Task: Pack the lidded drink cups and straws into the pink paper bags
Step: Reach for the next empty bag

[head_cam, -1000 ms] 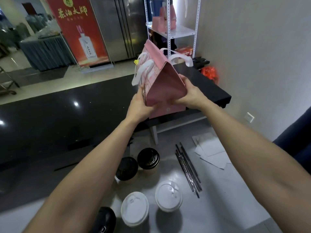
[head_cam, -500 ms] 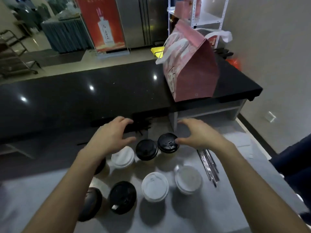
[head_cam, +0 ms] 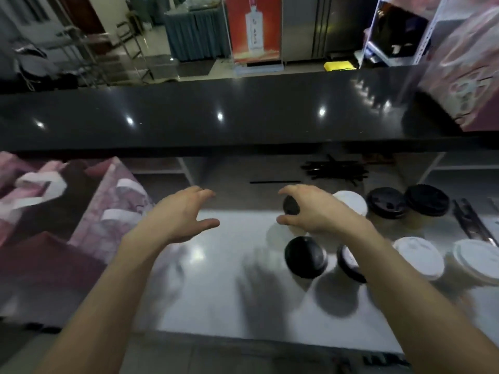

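Right hand [head_cam: 318,211] grips black-lidded cup [head_cam: 291,205]; left hand [head_cam: 181,214] spread.

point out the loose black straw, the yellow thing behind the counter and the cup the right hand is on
loose black straw [head_cam: 275,181], head view, middle of its length
yellow thing [head_cam: 339,66], head view, centre of its top face
black-lidded cup [head_cam: 291,205], head view, lid showing between the fingers of the right hand [head_cam: 314,211]
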Demonstrator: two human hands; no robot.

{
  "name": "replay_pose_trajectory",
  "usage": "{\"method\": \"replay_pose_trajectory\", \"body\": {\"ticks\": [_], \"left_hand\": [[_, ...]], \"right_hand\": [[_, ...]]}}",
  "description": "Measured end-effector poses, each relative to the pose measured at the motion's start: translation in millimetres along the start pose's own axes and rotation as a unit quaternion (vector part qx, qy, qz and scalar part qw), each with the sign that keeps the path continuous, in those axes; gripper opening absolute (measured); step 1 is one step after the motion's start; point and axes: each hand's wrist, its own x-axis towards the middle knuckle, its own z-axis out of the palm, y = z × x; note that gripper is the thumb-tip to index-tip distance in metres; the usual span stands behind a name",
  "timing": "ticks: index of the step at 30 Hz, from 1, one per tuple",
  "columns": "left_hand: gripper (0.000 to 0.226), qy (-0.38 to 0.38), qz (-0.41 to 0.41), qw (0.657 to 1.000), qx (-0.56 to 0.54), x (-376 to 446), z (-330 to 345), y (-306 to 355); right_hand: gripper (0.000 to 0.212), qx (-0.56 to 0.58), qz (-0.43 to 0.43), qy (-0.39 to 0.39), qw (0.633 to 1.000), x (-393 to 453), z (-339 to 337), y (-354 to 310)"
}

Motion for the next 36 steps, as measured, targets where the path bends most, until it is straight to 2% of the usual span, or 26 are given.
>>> {"method": "replay_pose_trajectory", "body": {"ticks": [6, 12, 14, 17, 19, 22, 25, 27, 29, 31, 36], "left_hand": [[0.065, 0.06, 0.028, 0.998, 0.012, -60.2, -42.2, -114.5], [0.052, 0.099, -0.016, 0.994, 0.046, -90.3, -60.2, -195.6], [0.045, 0.143, -0.039, 0.987, 0.067, -97.0, -57.0, -216.1], [0.041, 0.199, -0.116, 0.968, 0.103, -105.6, -49.5, -241.2], [0.041, 0.187, -0.155, 0.965, 0.097, -111.2, -43.1, -252.3], [0.048, 0.148, -0.171, 0.97, 0.088, -115.7, -32.6, -263.3], [0.05, 0.157, -0.164, 0.972, 0.066, -121.2, -22.8, -270.8], [0.048, 0.171, -0.148, 0.973, 0.051, -123.9, -17.0, -276.2], [0.047, 0.178, -0.134, 0.974, 0.035, -125.4, -13.6, -282.2], [0.046, 0.182, -0.117, 0.976, 0.029, -125.5, -12.5, -285.7], [0.046, 0.177, -0.059, 0.982, 0.023, -107.1, -10.9, -271.9]], "right_hand": [[0.074, 0.006, 0.02, -0.001, 1.0, 19.3, 37.3, -144.0], [0.069, 0.028, -0.01, 0.031, 0.999, 43.7, 47.4, -248.5], [0.058, 0.033, -0.029, 0.052, 0.998, 58.7, 46.1, -273.7], [0.033, 0.044, -0.073, 0.103, 0.991, 96.2, 41.4, -308.5], [0.029, 0.047, -0.099, 0.121, 0.987, 127.1, 37.0, -333.0], [0.042, 0.008, -0.118, 0.125, 0.985, 178.6, 31.2, -363.2], [0.05, -0.05, -0.125, 0.06, 0.989, 217.1, 30.0, -384.3], [0.038, -0.088, -0.128, 0.035, 0.987, 230.5, 34.3, -392.6], [0.029, -0.117, -0.129, 0.048, 0.983, 236.7, 37.7, -393.0], [0.029, -0.135, -0.111, 0.069, 0.982, 232.6, 37.1, -383.9], [0.021, -0.114, 0.005, 0.1, 0.988, 171.3, 26.8, -318.1]]}}
